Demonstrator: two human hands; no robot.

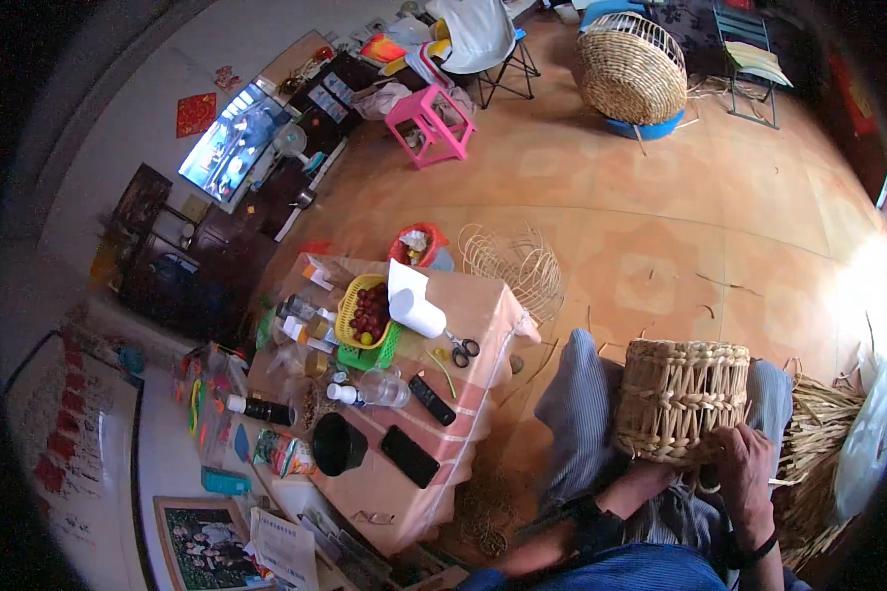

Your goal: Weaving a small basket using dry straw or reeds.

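A small round woven straw basket (682, 399) with an openwork band around its side rests on my lap between my knees. My right hand (746, 468) is at its lower right edge, fingers pinched together on a straw strand (783, 483), whose pale end sticks out beside the hand. From the lower left my left forearm reaches in, and my left hand (652, 481) goes under the near edge of the basket. Its fingers are hidden there. Dark bands circle both wrists.
Straw bundles (823, 433) and a pale plastic bag (872, 443) lie at my right. The cloth-covered table (483, 295) on my left bears scissors (461, 349), a phone (410, 456) and a grape basket (365, 313). Farther off are a pink stool (432, 126) and a large woven basket (633, 84).
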